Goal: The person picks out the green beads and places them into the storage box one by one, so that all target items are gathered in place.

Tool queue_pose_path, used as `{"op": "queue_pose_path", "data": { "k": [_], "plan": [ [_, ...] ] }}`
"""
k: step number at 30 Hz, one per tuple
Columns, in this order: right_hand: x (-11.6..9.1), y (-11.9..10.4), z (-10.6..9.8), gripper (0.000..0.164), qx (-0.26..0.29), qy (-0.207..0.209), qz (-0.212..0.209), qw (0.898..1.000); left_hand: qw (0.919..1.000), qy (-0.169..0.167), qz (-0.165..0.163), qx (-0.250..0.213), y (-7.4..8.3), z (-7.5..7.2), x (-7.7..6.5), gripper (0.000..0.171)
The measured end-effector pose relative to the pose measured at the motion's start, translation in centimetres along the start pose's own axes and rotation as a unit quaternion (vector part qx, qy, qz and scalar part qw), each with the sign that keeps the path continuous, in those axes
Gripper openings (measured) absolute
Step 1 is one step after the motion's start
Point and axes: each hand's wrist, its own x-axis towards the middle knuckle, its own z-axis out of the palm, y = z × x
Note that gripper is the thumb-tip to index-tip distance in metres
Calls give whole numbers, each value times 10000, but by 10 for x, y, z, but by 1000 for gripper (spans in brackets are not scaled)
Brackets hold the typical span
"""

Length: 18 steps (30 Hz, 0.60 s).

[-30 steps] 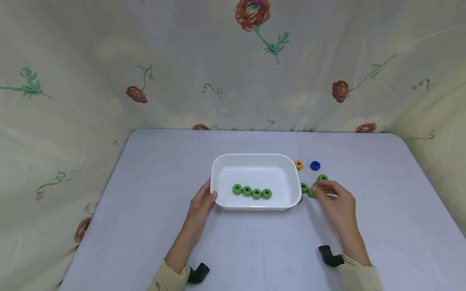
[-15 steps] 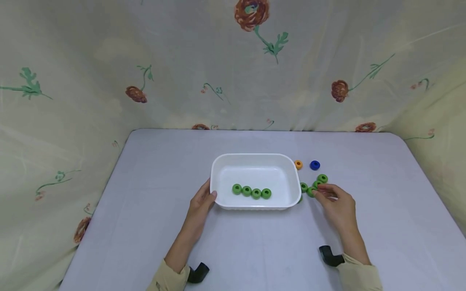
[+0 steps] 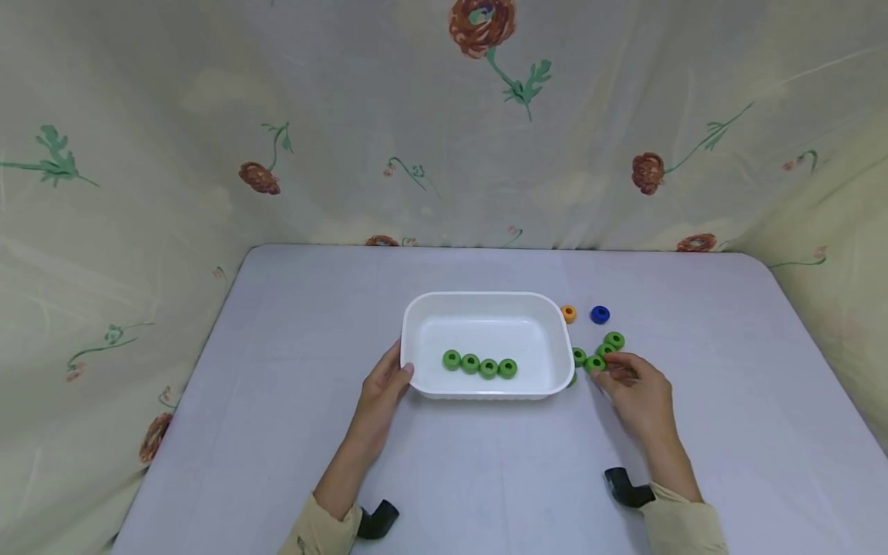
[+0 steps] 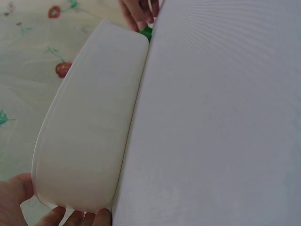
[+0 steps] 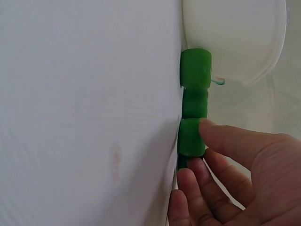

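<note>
My left hand grips the left end of a white rectangular tray, thumb at the rim and fingers against its side in the left wrist view. Four-sided and shallow, the tray holds several green beads in a row, holes upward. To its right, my right hand pinches a green bead between thumb and fingers, low at the table surface. That bead touches or nearly touches other green beads around it. One more green bead is partly hidden behind the tray's right corner.
An orange bead lies by the tray's upper right corner, with a blue bead further right. The pale table meets a flowered cloth behind. Black mounts stick out at both wrists.
The right hand has shifted slightly left and its fingers have moved down, uncovering more of the green beads. The left hand and tray stay in place.
</note>
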Motion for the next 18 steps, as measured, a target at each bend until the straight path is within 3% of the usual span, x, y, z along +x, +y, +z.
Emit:
{"op": "queue_pose_path", "data": {
  "k": [18],
  "plan": [
    [3,-1,6,42,-310,-78,-231,9992,10000,-38,-7,-49,0,-2,0,57]
  ]
}}
